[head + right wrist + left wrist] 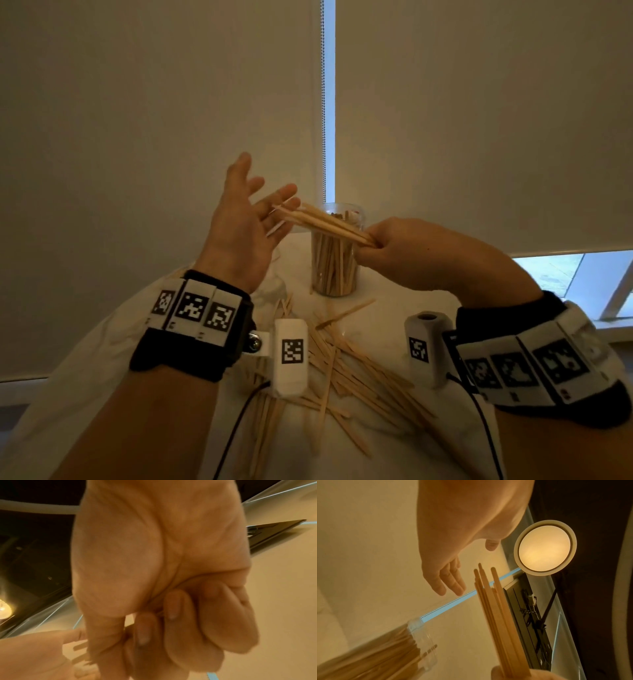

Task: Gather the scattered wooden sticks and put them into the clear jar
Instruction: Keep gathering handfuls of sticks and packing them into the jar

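Above the table my left hand is raised with its fingers spread and straight, gripping nothing — the palm faces the free ends of the bundle of sticks, and whether the fingertips touch those ends I cannot tell. Just behind and below the bundle stands the clear jar, upright and already well filled with sticks. Further right, my right hand is curled tight round the near end of the bundle, which lies almost level over the jar's mouth. Below my wrists the scattered sticks lie in a loose heap on the table, so the task seems about half done. I judge I am squaring up one handful before loading it — next I must tip the bundle upright, aim its ends into the mouth among the sticks already standing there, and let go
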The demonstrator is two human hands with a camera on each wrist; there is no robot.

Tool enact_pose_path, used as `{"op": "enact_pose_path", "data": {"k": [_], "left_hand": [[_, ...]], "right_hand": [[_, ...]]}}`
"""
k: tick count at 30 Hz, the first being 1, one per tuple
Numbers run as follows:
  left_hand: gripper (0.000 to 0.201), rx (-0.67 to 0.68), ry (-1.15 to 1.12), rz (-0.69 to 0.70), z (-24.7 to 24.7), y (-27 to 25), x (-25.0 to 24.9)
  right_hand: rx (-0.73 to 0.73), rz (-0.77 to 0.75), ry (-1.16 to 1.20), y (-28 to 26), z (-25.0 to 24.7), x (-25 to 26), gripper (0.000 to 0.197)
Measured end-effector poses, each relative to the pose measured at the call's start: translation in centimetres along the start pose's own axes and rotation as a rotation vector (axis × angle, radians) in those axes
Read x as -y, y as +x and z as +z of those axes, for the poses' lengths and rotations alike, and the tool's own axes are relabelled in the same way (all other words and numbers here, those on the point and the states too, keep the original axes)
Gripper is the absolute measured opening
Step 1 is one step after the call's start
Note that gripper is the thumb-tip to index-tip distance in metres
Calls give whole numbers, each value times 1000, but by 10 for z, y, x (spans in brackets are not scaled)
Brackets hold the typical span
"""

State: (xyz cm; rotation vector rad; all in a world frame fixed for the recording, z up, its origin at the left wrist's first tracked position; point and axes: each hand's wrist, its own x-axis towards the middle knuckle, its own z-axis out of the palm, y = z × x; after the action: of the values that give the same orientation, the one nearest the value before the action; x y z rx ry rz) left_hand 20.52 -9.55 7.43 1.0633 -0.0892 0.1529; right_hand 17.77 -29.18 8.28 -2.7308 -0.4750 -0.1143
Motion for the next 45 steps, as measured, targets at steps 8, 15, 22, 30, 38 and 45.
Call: {"op": "enact_pose_path", "data": {"k": [8, 15, 22, 30, 38, 45], "left_hand": [[43, 276, 285, -35, 22, -20, 7], [39, 219, 940, 232, 17, -20, 13], [43, 96, 866, 355, 9, -11, 10], [32, 7, 629, 301, -1, 0, 10], [33, 18, 600, 261, 5, -2, 18], [47, 39, 1029, 405, 10, -6, 27]], "right_hand": [[-290, 57, -259, 11, 21, 13, 24], [-215, 106, 4, 6, 12, 13, 46], [-252, -10, -29, 6, 10, 9, 34], [-288, -76, 89, 5, 10, 10, 29], [-527, 46, 64, 18, 22, 11, 65], [-639, 120, 91, 20, 18, -5, 52]]}}
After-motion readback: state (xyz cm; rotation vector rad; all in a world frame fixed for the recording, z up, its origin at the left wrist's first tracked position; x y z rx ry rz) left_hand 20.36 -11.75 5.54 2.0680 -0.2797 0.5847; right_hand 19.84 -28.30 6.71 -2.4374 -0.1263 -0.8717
